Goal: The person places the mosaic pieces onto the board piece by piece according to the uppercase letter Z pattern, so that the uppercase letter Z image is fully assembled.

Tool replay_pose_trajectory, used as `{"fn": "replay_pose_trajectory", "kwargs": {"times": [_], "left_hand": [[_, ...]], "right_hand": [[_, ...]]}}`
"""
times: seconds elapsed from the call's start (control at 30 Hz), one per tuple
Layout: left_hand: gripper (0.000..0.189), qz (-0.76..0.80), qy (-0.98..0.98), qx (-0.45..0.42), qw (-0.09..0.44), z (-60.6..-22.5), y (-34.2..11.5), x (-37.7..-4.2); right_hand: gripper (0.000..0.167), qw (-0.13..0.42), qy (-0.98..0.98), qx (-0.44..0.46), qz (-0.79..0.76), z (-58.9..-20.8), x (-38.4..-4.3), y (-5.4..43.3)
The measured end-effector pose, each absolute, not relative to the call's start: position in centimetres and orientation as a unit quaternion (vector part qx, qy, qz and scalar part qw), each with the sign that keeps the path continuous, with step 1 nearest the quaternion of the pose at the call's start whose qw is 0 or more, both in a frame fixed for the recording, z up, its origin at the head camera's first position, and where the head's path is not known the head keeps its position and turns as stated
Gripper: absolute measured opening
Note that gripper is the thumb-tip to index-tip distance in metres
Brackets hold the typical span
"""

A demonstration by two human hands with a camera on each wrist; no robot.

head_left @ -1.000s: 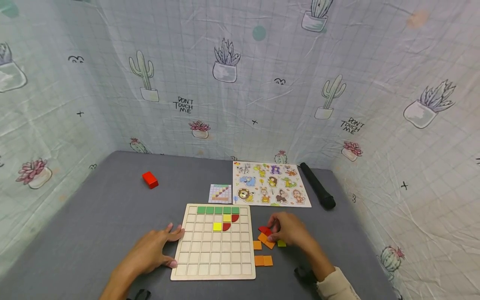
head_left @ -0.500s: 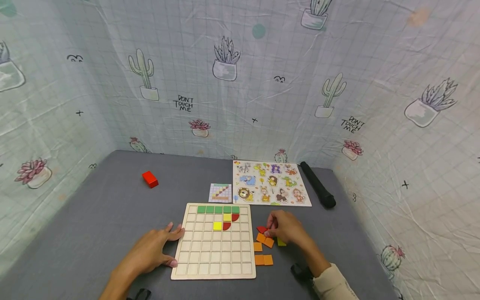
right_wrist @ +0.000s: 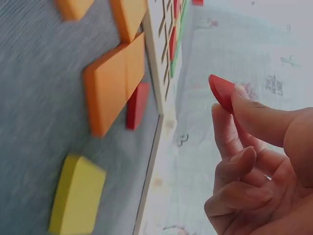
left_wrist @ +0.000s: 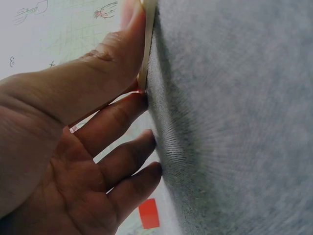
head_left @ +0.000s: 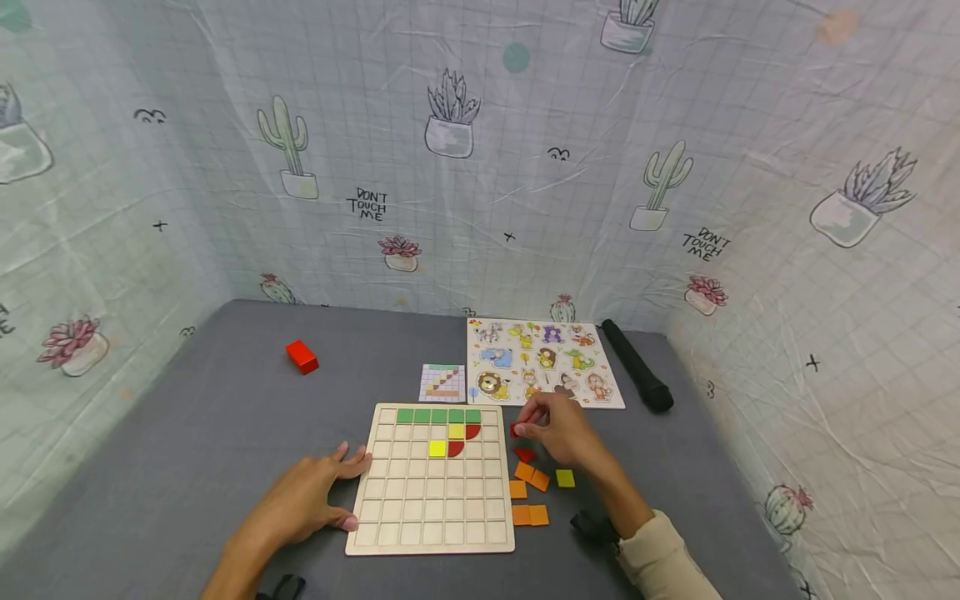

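Observation:
My left hand (head_left: 303,500) rests at the left edge of a wooden grid board (head_left: 420,508), fingers spread, thumb and index finger touching the rim. On the board sit a row of green square tiles (head_left: 440,416), two yellow squares (head_left: 437,448) and two red quarter-circles (head_left: 456,449). Just off its upper right edge, my right hand (head_left: 562,429) pinches a red quarter-circle tile (right_wrist: 222,92) between thumb and index finger, raised above the table. Below that hand lie another red tile (head_left: 524,455), several orange squares (head_left: 531,476) and a yellow square (head_left: 566,478).
Behind the board is a small pattern card (head_left: 442,382), beside an animal puzzle board (head_left: 546,362). A black microphone (head_left: 637,367) lies to the right of the puzzle. Far left on the grey table stands a red block (head_left: 302,357). A printed cloth (head_left: 480,208) encloses the table.
My right hand has picked a red tile from the loose pieces and moved it up and slightly left, uncovering the yellow square. My left hand has stayed at the board's edge.

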State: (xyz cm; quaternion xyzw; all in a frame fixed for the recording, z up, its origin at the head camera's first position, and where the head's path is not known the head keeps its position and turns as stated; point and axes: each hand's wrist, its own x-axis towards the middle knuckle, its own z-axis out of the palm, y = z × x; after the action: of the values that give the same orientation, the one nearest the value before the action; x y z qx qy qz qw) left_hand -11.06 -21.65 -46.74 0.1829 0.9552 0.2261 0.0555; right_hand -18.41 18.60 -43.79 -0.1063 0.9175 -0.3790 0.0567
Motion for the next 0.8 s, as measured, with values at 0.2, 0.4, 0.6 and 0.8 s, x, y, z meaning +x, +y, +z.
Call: {"fn": "replay_pose_trajectory", "kwargs": {"times": [0.2, 0.4, 0.6, 0.8], "left_hand": [[0.095, 0.226, 0.955, 0.188, 0.050, -46.9, -21.5, -10.9], [0.096, 0.230, 0.955, 0.182, 0.047, -46.7, -21.5, -11.0], [0.096, 0.228, 0.955, 0.180, 0.052, -46.7, -21.5, -11.1], [0.096, 0.231, 0.956, 0.174, 0.052, -46.9, -21.6, -11.0]], "right_hand": [[0.010, 0.071, 0.910, -0.125, -0.390, -43.7, -18.5, 16.9], [0.004, 0.091, 0.908, -0.174, -0.370, -44.1, -18.2, 14.3], [0.011, 0.126, 0.916, -0.198, -0.325, -44.3, -17.6, 11.4], [0.014, 0.127, 0.922, -0.212, -0.297, -44.7, -17.3, 9.1]]}}
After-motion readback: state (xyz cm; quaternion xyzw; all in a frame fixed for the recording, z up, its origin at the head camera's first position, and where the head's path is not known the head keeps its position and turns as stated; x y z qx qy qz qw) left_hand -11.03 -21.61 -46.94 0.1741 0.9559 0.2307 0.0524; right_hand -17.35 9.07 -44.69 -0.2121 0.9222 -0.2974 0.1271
